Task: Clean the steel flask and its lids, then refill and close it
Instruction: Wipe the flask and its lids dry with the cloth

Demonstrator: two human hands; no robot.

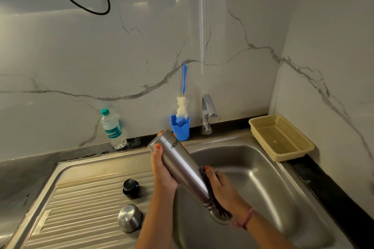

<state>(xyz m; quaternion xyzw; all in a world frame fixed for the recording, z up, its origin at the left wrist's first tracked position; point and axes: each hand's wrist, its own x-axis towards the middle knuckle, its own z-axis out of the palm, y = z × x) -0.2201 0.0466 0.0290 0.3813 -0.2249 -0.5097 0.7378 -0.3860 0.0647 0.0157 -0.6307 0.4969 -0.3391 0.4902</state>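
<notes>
Nearest, a steel cap [129, 217] and a black inner lid [131, 188] rest apart on the ribbed drainboard [81, 208]. Over the sink basin [263, 178], the steel flask [180, 166] is held tilted, mouth end low. Left hand [163, 170] is wrapped closed around its upper body; right hand [222, 190] presses a dark scrubber [210, 190] against the lower end, fingers curled. Beyond stand a blue holder [180, 128] with bottle brush [182, 107], tap [208, 113], plastic water bottle [112, 128] and a beige basket [281, 137].
</notes>
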